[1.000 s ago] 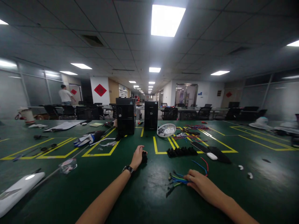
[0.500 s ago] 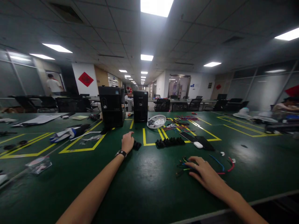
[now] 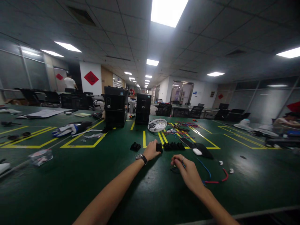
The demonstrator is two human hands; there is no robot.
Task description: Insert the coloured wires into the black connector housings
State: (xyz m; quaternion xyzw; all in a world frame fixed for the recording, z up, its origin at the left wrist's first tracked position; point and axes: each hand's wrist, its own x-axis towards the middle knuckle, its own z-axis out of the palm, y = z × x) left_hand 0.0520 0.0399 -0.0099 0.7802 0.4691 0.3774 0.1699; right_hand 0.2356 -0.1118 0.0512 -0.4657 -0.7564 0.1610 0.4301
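Your L hand (image 3: 151,151) grasps a small black block (image 3: 159,147), just L of the row of black blocks (image 3: 173,146) on the table (image 3: 161,197). Lone block (image 3: 135,146) sits apart, farther L. Your R hand (image 3: 185,167) curls low over dark wire ends (image 3: 174,169); can't tell if gripped. Blue wire (image 3: 205,167), red wire (image 3: 217,182) loose, R side. Status, approx.: several blocks lined up, one in hand, one out of line; wires unattached.

Block row (image 3: 173,146) before the basket (image 3: 161,125)
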